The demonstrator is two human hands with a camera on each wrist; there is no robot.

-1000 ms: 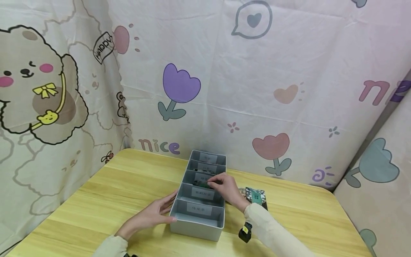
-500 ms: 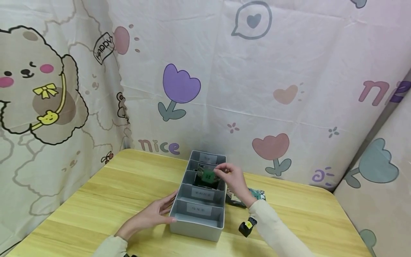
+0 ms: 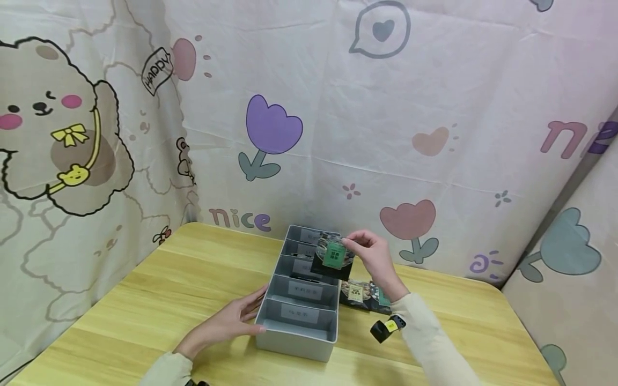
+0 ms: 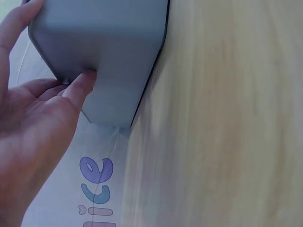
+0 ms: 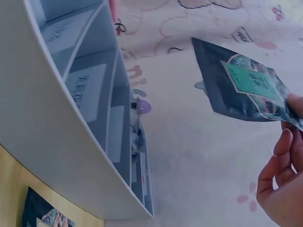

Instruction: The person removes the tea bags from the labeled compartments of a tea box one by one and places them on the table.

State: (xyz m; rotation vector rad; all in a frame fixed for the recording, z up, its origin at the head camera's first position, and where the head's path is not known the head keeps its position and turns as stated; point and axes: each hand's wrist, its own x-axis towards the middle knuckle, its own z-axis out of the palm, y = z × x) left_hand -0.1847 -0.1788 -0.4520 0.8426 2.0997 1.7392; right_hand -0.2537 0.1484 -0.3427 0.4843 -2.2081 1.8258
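A long grey divided box (image 3: 295, 347) stands on the table, a paper label on each divider. My left hand (image 3: 224, 321) rests at its near left corner; the thumb lies by the front rim and the fingers touch the side wall, as the left wrist view also shows. Over the box's right rim, my right hand (image 3: 375, 260) pinches a black sachet (image 3: 334, 257) with a green label by its upper right corner. In the right wrist view that sachet (image 5: 236, 85) hangs tilted in the air, apart from the box.
Two more dark sachets lie right of the box, one with a cream label (image 3: 355, 293), one with a green label (image 3: 383, 301) partly behind the right wrist. Some small items show inside farther compartments. Printed cloth (image 3: 328, 134) hangs behind the wooden table (image 3: 193, 279).
My right hand has lifted the green-labelled sachet out of the middle compartment and moved it up and right over the rim. The left hand and the box have stayed put.
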